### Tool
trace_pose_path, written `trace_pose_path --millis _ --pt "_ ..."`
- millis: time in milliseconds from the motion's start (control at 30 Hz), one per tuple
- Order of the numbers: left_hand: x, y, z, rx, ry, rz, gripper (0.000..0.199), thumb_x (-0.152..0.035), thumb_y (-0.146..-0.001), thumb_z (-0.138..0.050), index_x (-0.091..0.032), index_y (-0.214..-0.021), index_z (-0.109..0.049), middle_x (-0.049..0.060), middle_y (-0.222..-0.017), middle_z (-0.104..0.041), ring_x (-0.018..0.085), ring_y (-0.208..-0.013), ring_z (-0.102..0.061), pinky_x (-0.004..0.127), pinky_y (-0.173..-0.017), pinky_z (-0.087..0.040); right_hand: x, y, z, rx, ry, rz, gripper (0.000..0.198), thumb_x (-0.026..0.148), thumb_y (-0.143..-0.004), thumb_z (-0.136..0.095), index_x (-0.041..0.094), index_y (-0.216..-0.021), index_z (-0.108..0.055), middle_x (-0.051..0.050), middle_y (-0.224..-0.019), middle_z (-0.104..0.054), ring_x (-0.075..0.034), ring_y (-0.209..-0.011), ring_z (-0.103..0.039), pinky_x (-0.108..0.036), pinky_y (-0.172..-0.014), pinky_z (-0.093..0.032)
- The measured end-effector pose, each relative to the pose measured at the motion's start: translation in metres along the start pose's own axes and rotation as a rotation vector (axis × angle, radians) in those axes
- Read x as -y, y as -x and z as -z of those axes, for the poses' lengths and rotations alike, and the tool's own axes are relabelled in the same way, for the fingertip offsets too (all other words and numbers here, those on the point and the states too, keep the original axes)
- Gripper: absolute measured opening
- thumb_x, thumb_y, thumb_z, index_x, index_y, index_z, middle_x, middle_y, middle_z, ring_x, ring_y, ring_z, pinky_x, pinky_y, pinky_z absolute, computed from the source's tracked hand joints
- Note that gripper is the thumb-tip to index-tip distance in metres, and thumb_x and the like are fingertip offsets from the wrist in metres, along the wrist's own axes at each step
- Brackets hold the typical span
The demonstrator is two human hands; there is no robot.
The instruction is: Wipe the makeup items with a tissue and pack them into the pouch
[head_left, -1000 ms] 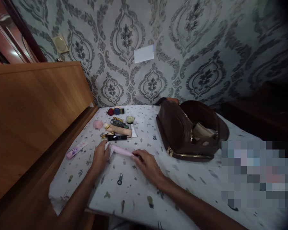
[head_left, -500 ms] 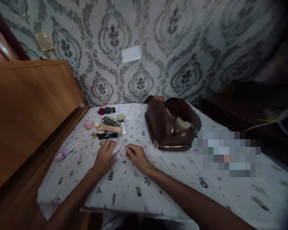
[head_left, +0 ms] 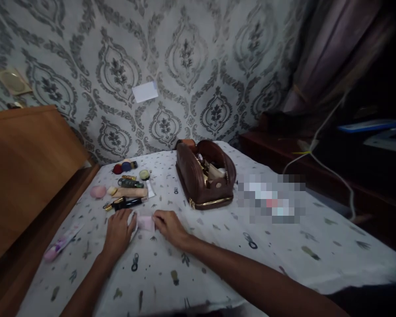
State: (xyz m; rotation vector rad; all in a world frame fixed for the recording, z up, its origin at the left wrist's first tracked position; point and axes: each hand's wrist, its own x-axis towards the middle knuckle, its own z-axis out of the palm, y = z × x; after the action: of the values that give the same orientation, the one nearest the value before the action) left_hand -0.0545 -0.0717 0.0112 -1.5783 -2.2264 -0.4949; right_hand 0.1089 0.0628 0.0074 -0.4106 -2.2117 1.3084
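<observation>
1. Forearms are entering from the lower edge, the left one (head_left: 89,277) and the right one (head_left: 251,275) both slanting inward over a printed white cloth (head_left: 214,259).
2. The right hand (head_left: 170,226) is pinching the right end of a pale pink piece (head_left: 146,223) between thumb and curled fingers.
3. The left hand (head_left: 119,231) is resting at the other end, its fingers lying close together and its thumb touching a white crumpled piece (head_left: 134,216); whether it is pinching or only pressing, I cannot tell.
4. The pink piece is lying between the two hands, just above or on the cloth.
5. Off to the left, a purple-and-white packet (head_left: 63,242) is lying aslant.
6. Just beyond the hands, a black tube (head_left: 132,202) is lying nearest, with a beige tube (head_left: 130,192), a dark green tube (head_left: 131,183) and a small white tube (head_left: 150,189) grouped behind it. A rounded pink thing (head_left: 98,191) is sitting to their left.
7. Right of these, well apart, a brown bag (head_left: 188,176) is standing unzipped, things showing inside.
8. Farther back, a round pale-green container (head_left: 144,175) is sitting alone, and a red round thing (head_left: 117,169) is sitting beside a blue one (head_left: 126,166).
9. Behind everything, a patterned wall (head_left: 185,101) is rising, bearing a white paper (head_left: 145,92).
</observation>
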Motion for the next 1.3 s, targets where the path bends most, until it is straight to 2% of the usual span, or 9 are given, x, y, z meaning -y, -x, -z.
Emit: trace_pose_path --millis 133,300,433,533,667,867,933,1100,1300 --pt "0.008 0.001 -0.001 -0.079 0.092 0.148 0.037 -0.041 -0.099 -0.032 -0.018 -0.106 -0.061 0.012 -0.105 -0.065 0.029 -0.102 -0.060 0.044 -0.088 -0.049 -0.002 -0.001 -0.001 0.016 -0.011 0.012 0.026 0.014 -0.089 -0.051 0.016 -0.063 -0.055 0.003 -0.057 -0.050 -0.010 -0.056 -0.043 -0.021 -0.056 -0.029" --pt "0.023 0.002 0.000 -0.111 0.151 0.260 0.031 -0.037 -0.098 -0.034 -0.020 -0.098 -0.061 0.009 -0.092 -0.067 0.026 -0.086 -0.064 0.038 -0.077 -0.051 0.000 0.001 0.000 0.024 0.005 0.014 0.024 0.016 -0.090 -0.048 0.017 -0.069 -0.059 0.002 -0.060 -0.054 -0.012 -0.059 -0.048 -0.023 -0.059 -0.034" --pt "0.033 0.003 0.002 -0.104 0.152 0.318 0.031 -0.031 -0.097 -0.035 -0.018 -0.112 -0.059 0.010 -0.095 -0.070 0.026 -0.082 -0.066 0.036 -0.073 -0.050 -0.001 0.003 -0.002 0.010 0.065 0.049 0.012 0.016 -0.088 -0.053 0.018 -0.094 -0.064 -0.001 -0.080 -0.064 -0.016 -0.072 -0.057 -0.026 -0.069 -0.043" --pt "0.034 0.004 0.002 -0.089 0.144 0.333 0.032 -0.029 -0.097 -0.036 -0.019 -0.117 -0.059 0.011 -0.102 -0.070 0.026 -0.092 -0.065 0.037 -0.080 -0.050 -0.004 0.005 -0.006 0.039 0.137 0.097 0.030 0.014 -0.083 -0.062 0.018 -0.113 -0.061 -0.006 -0.101 -0.065 -0.019 -0.088 -0.059 -0.030 -0.080 -0.047" --pt "0.018 0.005 0.004 -0.056 0.038 0.242 0.035 -0.030 -0.097 -0.041 -0.017 -0.123 -0.060 0.015 -0.119 -0.062 0.030 -0.113 -0.056 0.044 -0.093 -0.047 -0.004 0.006 -0.010 0.084 0.288 0.150 0.035 0.013 -0.080 -0.067 0.013 -0.115 -0.061 -0.011 -0.109 -0.062 -0.025 -0.105 -0.055 -0.038 -0.094 -0.046" --pt "-0.016 0.006 0.006 0.089 -0.099 -0.193 0.036 -0.036 -0.096 -0.051 -0.024 -0.130 -0.057 0.012 -0.135 -0.058 0.031 -0.131 -0.045 0.055 -0.108 -0.032 -0.006 0.005 -0.012 0.100 0.409 0.232 0.035 0.021 -0.079 -0.072 0.014 -0.112 -0.061 -0.011 -0.109 -0.062 -0.026 -0.104 -0.054 -0.043 -0.097 -0.044" --pt "-0.016 0.005 0.005 0.132 -0.087 -0.257 0.038 -0.036 -0.097 -0.050 -0.026 -0.133 -0.054 0.011 -0.134 -0.060 0.029 -0.131 -0.046 0.057 -0.112 -0.025 -0.007 0.006 -0.013 0.103 0.447 0.252 0.037 0.022 -0.079 -0.072 0.015 -0.114 -0.060 -0.011 -0.112 -0.062 -0.027 -0.105 -0.054 -0.044 -0.098 -0.043" --pt "0.011 -0.001 0.005 0.132 -0.035 -0.147 0.035 -0.033 -0.101 -0.039 -0.026 -0.131 -0.057 0.009 -0.131 -0.060 0.025 -0.127 -0.048 0.046 -0.104 -0.040 -0.005 0.008 -0.013 0.111 0.519 0.266 0.037 0.017 -0.083 -0.065 0.011 -0.119 -0.059 -0.014 -0.112 -0.062 -0.028 -0.105 -0.052 -0.044 -0.097 -0.045" --pt "0.027 -0.006 0.006 0.102 -0.008 -0.029 0.035 -0.036 -0.102 -0.033 -0.020 -0.108 -0.064 0.009 -0.102 -0.062 0.024 -0.098 -0.056 0.040 -0.091 -0.047 -0.009 0.009 -0.010 0.094 0.410 0.311 0.045 0.011 -0.085 -0.058 0.012 -0.129 -0.054 -0.014 -0.116 -0.062 -0.027 -0.107 -0.051 -0.044 -0.097 -0.047"
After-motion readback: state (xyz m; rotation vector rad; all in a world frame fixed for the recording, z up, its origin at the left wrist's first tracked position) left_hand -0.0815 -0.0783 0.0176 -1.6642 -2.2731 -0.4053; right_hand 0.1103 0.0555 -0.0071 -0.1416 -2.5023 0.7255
